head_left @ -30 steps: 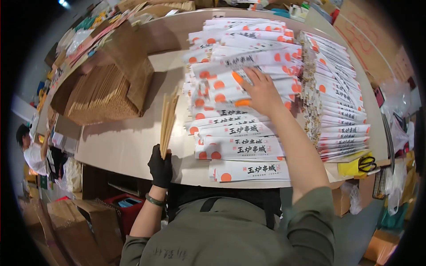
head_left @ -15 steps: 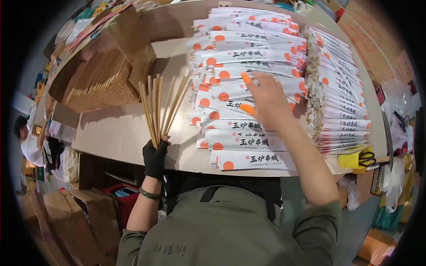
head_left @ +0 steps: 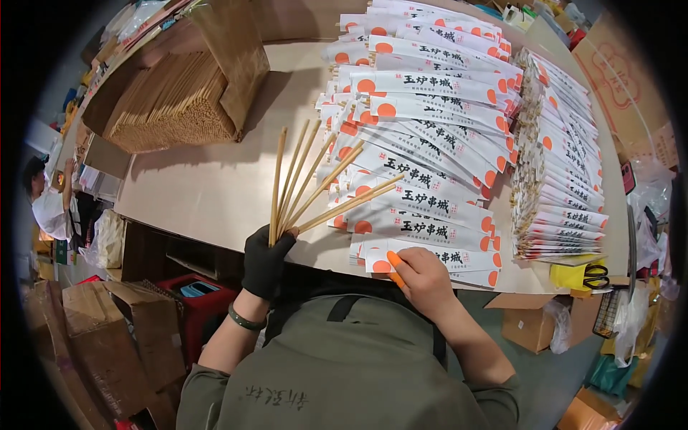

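Note:
My left hand (head_left: pixel 269 259), in a black glove with bare fingertips, is closed around the lower ends of several wooden chopsticks (head_left: pixel 304 175). They fan out upward and to the right, some tips over the paper sleeves. At the table's near edge my right hand (head_left: pixel 424 281), with orange finger covers, pinches a white paper chopstick sleeve (head_left: pixel 378 260) with an orange dot. It lies at the near end of a long overlapping pile of such sleeves (head_left: pixel 430 147). My right fingertips are partly hidden behind the hand.
An open cardboard box (head_left: pixel 247 79) packed with chopsticks (head_left: pixel 172 107) stands at the back left. On the right is a stack of sleeved chopsticks (head_left: pixel 566 179), with black-handled scissors (head_left: pixel 596 276) and a yellow item (head_left: pixel 567 276) in front. Cartons (head_left: pixel 93 330) sit below left.
My right hand has come down from the middle of the sleeve pile to its nearest sleeve. My left hand has moved slightly right, and its chopsticks now lean right and spread wider.

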{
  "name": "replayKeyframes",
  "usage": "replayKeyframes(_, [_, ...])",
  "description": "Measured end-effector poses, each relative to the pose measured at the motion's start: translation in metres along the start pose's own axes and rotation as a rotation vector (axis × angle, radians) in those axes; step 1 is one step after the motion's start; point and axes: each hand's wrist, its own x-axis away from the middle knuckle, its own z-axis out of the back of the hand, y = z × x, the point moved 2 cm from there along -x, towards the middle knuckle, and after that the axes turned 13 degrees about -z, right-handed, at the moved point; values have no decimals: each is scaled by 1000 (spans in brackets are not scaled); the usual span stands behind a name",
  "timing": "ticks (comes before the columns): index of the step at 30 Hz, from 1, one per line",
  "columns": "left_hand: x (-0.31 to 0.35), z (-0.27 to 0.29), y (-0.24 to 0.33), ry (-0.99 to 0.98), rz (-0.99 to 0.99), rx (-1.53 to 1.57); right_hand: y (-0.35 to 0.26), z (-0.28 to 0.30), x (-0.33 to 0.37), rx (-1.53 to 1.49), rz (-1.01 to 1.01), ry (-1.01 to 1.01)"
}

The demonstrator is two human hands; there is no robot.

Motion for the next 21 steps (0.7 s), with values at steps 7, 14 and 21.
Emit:
replayKeyframes(7, [4, 18, 5, -95, -36, -20, 13, 17, -23, -208, -326, -68])
replayKeyframes(14, [6, 32, 0, -200, -23, 148, 17, 33, -37, -878, -726, -104])
replayKeyframes(21, [-8, 49, 6, -393, -64, -28, 9, 43, -41, -422, -340, -82])
